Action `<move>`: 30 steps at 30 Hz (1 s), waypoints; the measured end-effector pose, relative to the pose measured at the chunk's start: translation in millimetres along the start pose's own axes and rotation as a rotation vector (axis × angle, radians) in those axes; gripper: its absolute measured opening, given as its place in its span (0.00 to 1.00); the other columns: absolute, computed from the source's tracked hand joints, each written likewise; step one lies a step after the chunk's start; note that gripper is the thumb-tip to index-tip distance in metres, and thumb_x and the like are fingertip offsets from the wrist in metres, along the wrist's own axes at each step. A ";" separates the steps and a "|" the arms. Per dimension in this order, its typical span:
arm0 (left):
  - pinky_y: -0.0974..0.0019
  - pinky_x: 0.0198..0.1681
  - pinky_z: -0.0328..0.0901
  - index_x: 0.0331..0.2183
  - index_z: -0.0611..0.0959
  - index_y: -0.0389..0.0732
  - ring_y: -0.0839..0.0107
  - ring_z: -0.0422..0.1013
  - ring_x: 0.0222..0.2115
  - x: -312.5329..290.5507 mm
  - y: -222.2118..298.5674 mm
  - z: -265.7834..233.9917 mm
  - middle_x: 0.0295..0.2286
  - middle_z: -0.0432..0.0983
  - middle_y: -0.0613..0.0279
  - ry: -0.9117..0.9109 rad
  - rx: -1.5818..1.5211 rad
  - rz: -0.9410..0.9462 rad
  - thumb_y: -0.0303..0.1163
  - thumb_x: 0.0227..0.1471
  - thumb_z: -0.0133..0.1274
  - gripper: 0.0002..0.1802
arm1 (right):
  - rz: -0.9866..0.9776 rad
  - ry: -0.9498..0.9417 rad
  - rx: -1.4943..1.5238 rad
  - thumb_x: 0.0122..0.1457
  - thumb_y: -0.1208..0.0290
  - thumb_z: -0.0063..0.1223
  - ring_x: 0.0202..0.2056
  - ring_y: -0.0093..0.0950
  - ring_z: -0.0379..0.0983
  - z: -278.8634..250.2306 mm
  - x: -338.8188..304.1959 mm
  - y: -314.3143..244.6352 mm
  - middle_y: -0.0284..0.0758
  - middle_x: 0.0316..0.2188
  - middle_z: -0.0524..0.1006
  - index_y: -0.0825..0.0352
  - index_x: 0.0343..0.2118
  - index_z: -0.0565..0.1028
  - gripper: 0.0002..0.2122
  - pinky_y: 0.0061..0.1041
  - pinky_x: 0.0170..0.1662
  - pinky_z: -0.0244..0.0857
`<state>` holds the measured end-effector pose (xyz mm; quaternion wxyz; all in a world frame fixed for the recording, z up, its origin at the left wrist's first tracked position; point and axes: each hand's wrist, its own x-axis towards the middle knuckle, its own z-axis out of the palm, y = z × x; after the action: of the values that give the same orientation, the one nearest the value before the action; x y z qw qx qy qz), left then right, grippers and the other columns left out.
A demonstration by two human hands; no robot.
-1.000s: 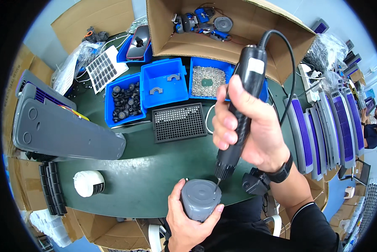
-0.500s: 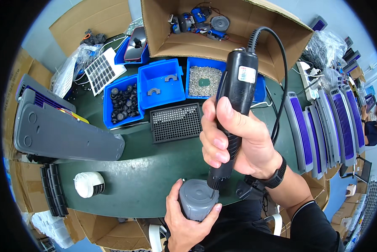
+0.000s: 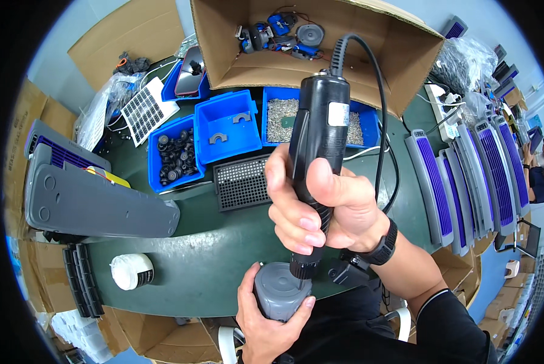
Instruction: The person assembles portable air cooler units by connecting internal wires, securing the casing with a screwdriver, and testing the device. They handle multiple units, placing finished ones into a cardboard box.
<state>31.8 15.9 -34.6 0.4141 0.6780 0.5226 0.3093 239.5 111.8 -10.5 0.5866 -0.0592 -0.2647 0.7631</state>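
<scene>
Near the table's front edge, my left hand (image 3: 267,330) is closed round a grey rounded plastic housing (image 3: 277,284), its flat round end turned up. My right hand (image 3: 345,209) grips a black corded electric screwdriver (image 3: 322,121), fingers wrapped round its body and the thumb lying along the side. The screwdriver stands almost upright over the housing. Its thin bit points down at the right part of the housing's top; whether it sits in a screw hole I cannot make out.
Behind stand blue bins with black rubber-like wheels (image 3: 178,159), grey clips (image 3: 218,139) and small screws (image 3: 282,114), plus a black perforated tray (image 3: 241,185). A cardboard box (image 3: 369,67) holds motors. Left are a large grey casing (image 3: 96,203) and a white jar (image 3: 129,271); right, grey-purple panels (image 3: 429,188).
The screwdriver and my right hand have shifted a little left, and the tool leans less. My left hand still holds the housing. The whole view has moved slightly.
</scene>
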 end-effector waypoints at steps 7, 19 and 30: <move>0.56 0.57 0.66 0.61 0.70 0.31 0.51 0.73 0.51 0.9 6.1 -4.0 0.52 0.75 0.39 -0.077 -0.019 -0.031 0.37 0.43 0.76 0.49 | -0.023 -0.283 0.096 0.69 0.56 0.55 0.18 0.24 0.71 -7.4 5.5 -6.0 0.33 0.21 0.71 0.73 0.50 0.71 0.21 0.26 0.23 0.68; 0.59 0.57 0.67 0.62 0.71 0.36 0.60 0.74 0.51 -3.2 35.0 -50.8 0.51 0.77 0.50 -0.447 -0.307 0.031 0.36 0.44 0.73 0.46 | -0.268 0.986 -0.327 0.65 0.42 0.56 0.27 0.30 0.76 -22.1 -124.8 -99.6 0.36 0.29 0.77 0.64 0.47 0.70 0.25 0.28 0.26 0.72; 0.46 0.49 0.73 0.63 0.65 0.30 0.55 0.75 0.45 17.2 88.4 -43.8 0.45 0.74 0.48 0.049 -0.803 0.420 0.64 0.57 0.53 0.50 | -0.351 1.324 -1.169 0.61 0.65 0.62 0.72 0.41 0.52 -76.6 -161.8 -87.6 0.54 0.72 0.56 0.78 0.72 0.45 0.45 0.32 0.73 0.45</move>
<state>39.0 33.2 63.8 0.5601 0.5474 0.2219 0.5809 395.1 2.6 -70.0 0.6034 -0.7343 -0.2239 0.2158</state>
